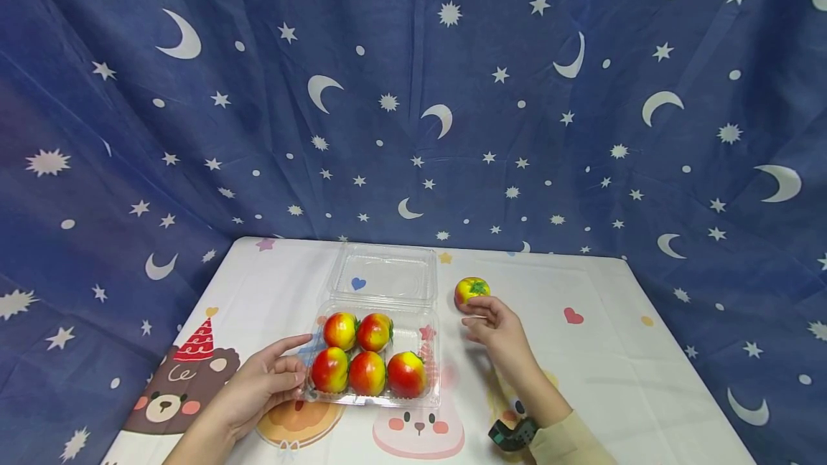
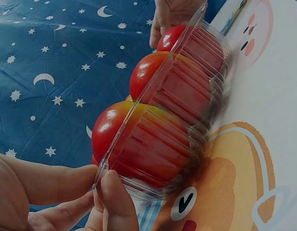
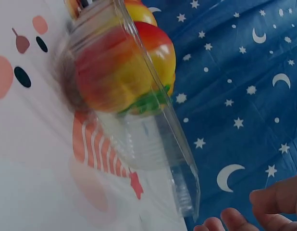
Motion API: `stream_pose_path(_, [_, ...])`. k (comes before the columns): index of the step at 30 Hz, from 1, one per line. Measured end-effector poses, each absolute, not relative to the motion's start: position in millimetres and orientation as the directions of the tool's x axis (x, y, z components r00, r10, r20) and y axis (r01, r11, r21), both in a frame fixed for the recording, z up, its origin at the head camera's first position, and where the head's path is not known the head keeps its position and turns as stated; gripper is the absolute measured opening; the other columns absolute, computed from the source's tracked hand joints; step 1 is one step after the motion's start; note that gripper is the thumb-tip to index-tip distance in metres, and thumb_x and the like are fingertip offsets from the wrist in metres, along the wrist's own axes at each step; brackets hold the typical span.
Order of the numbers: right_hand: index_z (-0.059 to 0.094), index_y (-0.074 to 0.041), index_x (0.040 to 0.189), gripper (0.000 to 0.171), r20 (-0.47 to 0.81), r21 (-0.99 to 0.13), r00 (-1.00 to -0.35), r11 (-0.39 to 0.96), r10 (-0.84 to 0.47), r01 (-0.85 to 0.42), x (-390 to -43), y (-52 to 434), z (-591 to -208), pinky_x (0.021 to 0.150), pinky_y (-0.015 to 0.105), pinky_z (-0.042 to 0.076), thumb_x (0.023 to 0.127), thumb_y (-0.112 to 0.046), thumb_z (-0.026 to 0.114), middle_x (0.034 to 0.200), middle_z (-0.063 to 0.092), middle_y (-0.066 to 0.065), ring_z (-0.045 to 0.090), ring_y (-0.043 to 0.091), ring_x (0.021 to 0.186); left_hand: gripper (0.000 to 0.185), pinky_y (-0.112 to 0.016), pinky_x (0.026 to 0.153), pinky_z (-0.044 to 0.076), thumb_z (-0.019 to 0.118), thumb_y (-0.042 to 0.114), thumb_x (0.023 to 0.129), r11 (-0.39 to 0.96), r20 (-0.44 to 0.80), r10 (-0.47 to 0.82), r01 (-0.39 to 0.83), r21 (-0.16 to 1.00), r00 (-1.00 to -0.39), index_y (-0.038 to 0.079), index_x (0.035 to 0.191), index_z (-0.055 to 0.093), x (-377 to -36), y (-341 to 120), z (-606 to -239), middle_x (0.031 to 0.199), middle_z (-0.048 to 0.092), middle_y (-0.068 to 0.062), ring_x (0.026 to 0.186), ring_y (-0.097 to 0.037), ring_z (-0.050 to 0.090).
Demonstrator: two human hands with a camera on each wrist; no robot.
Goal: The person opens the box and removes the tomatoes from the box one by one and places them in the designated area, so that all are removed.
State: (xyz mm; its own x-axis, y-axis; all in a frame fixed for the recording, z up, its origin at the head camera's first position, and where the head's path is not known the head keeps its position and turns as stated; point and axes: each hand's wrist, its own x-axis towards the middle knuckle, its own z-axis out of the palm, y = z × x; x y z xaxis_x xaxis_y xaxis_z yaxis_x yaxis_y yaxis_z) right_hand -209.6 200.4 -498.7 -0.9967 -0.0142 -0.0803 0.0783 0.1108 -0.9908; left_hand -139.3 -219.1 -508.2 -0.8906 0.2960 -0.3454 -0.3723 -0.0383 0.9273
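A clear plastic clamshell box (image 1: 429, 397) lies on the table with its lid (image 1: 388, 271) folded back. Inside are several red-and-yellow fruits (image 1: 368, 373) with green leafy tops, like persimmons or tomatoes: three in the front row, two at the left and middle of the back row. My left hand (image 1: 261, 382) pinches the box's left rim between thumb and finger, plainest in the left wrist view. A lone fruit (image 1: 470, 288) of the same kind sits right of the lid. My right hand (image 1: 499, 332) is at its near side, fingers loosely bent; whether they touch it I cannot tell.
The white tablecloth (image 1: 601, 350) carries printed cartoon animals and hearts. A blue curtain (image 1: 413, 92) with moons and stars hangs behind and beside the table. A dark device (image 1: 512, 435) is strapped at my right wrist.
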Motion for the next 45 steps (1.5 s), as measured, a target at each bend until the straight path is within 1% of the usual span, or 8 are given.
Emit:
stream_pose_path(4, [0.061,0.003,0.137,0.040,-0.075,-0.990,-0.996,0.125,-0.040,0.070,-208,196,-497,0.088,0.038,0.066,0.097,0.006,0.064,0.141,0.067,0.028,0.073,0.035,0.115,0.083,-0.026,0.086,0.063,0.069,0.005,0.100,-0.037,-0.347,0.296,-0.373,0.927,-0.890,0.001,0.169,0.022,-140,-220,-508,0.093,0.066,0.003,0.083,-0.014,0.066])
stream_pose_path(9, [0.062,0.002,0.137,0.041,-0.067,-0.990,-0.995,0.131,-0.069,0.058,-205,191,-496,0.087,0.036,0.066,0.096,0.008,0.064,0.139,0.068,0.028,0.072,0.041,0.116,0.083,-0.026,0.085,0.063,0.069,0.005,0.100,-0.036,-0.344,0.301,-0.371,0.928,-0.890,0.001,0.169,0.023,-140,-220,-509,0.093,0.067,0.004,0.083,-0.014,0.066])
stream_pose_path(16, [0.059,0.004,0.140,0.044,-0.073,-0.991,-0.990,0.123,-0.122,0.058,-201,186,-494,0.087,0.031,0.065,0.097,0.007,0.066,0.137,0.069,0.025,0.070,0.043,0.118,0.082,-0.026,0.085,0.063,0.068,0.005,0.100,-0.042,-0.334,0.313,-0.365,0.930,-0.889,0.001,0.168,0.022,-139,-220,-508,0.092,0.067,0.004,0.083,-0.013,0.065])
stream_pose_path(28, [0.056,0.008,0.140,0.044,-0.034,-0.992,-0.971,0.123,-0.237,0.005,-196,180,-494,0.091,0.023,0.062,0.098,0.001,0.069,0.140,0.063,0.035,0.068,0.047,0.122,0.082,-0.026,0.086,0.063,0.068,0.006,0.100,-0.033,-0.344,0.301,-0.371,0.928,-0.889,0.002,0.169,0.023,-140,-219,-506,0.092,0.066,0.003,0.083,-0.015,0.066])
stream_pose_path(32, [0.055,0.009,0.140,0.046,-0.019,-0.993,-0.964,0.115,-0.265,-0.012,-194,176,-493,0.093,0.021,0.061,0.096,0.003,0.069,0.141,0.062,0.038,0.066,0.050,0.124,0.082,-0.026,0.086,0.063,0.068,0.006,0.101,-0.036,-0.342,0.306,-0.370,0.928,-0.889,0.001,0.169,0.022,-139,-219,-506,0.092,0.067,0.003,0.083,-0.014,0.066])
stream_pose_path(35, [0.056,0.007,0.139,0.045,-0.011,-0.994,-0.960,0.107,-0.279,-0.020,-192,174,-493,0.094,0.021,0.060,0.095,0.005,0.068,0.141,0.062,0.038,0.064,0.054,0.126,0.083,-0.026,0.086,0.063,0.069,0.006,0.101,-0.040,-0.342,0.309,-0.371,0.928,-0.888,0.001,0.169,0.022,-139,-219,-506,0.092,0.067,0.004,0.083,-0.014,0.066])
stream_pose_path(40, [0.058,0.004,0.138,0.046,-0.016,-0.991,-0.954,0.129,-0.299,-0.023,-189,172,-490,0.096,0.021,0.060,0.094,0.004,0.068,0.140,0.065,0.034,0.067,0.051,0.126,0.082,-0.026,0.085,0.063,0.068,0.006,0.101,-0.045,-0.338,0.313,-0.369,0.928,-0.888,0.001,0.168,0.022,-139,-220,-507,0.092,0.067,0.004,0.083,-0.014,0.066])
stream_pose_path(45, [0.057,0.005,0.139,0.048,-0.031,-0.988,-0.943,0.155,-0.331,-0.022,-185,167,-488,0.097,0.019,0.059,0.093,0.003,0.069,0.140,0.066,0.031,0.066,0.050,0.127,0.082,-0.026,0.086,0.063,0.068,0.006,0.100,-0.045,-0.336,0.313,-0.367,0.929,-0.888,0.001,0.168,0.022,-139,-220,-508,0.092,0.067,0.004,0.083,-0.014,0.066])
